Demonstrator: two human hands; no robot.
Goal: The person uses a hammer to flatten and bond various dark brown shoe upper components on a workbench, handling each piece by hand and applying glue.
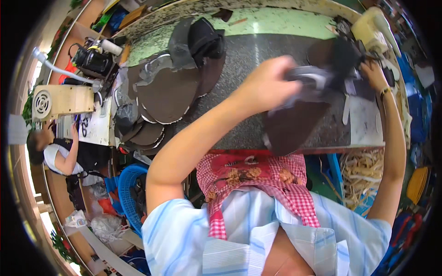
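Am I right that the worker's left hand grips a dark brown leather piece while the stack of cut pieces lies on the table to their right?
Not quite. The head view shows the left hand gripping the dark brown leather piece, but the stack of cut pieces lies on the table to their left.

The person wears a short-sleeved shirt in pale blue with white stripes, open at the collar, its sleeves ending above the elbows. Over the front hangs a red-and-white checked apron — brownish flower patches dot its upper part. Both forearms are bare, and the right wrist carries a thin gold-coloured bracelet.
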